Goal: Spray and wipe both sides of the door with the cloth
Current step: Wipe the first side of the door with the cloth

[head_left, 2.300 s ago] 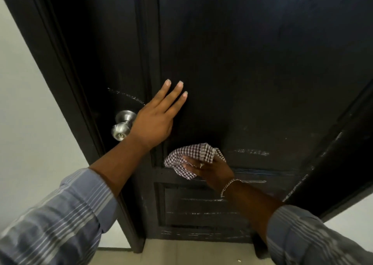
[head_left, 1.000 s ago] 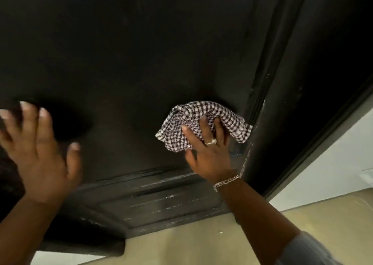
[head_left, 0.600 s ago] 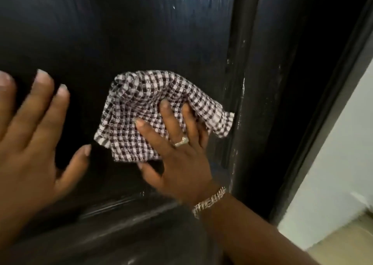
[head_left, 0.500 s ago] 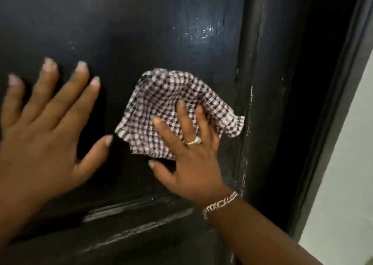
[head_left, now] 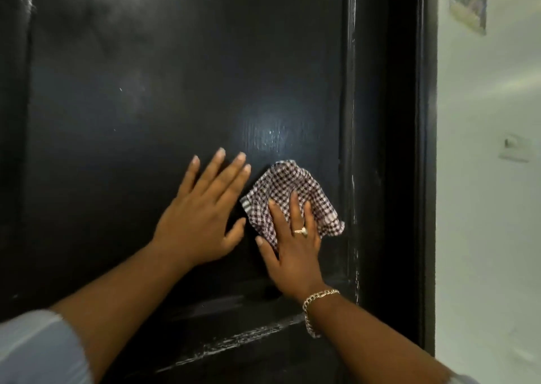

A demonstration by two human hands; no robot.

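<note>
A black panelled door point(head_left: 164, 97) fills most of the view, with a wet shine near its middle right. My right hand point(head_left: 292, 246) presses a crumpled checked cloth point(head_left: 295, 187) flat against the door panel, fingers straight, close to the panel's right moulding. Just left of the cloth, my left hand point(head_left: 205, 217) lies flat on the door with fingers spread. No spray bottle is in view.
The black door frame point(head_left: 409, 149) runs down the right side. Beyond it is a white wall point(head_left: 483, 208) with a small switch plate point(head_left: 515, 148) and a picture point(head_left: 468, 0) at the top. Whitish streaks mark the door's lower rail point(head_left: 234, 339).
The view rose from the door's bottom panels to the large middle panel. My right hand moved the cloth up and right along the panel; my left hand shifted right, close beside it.
</note>
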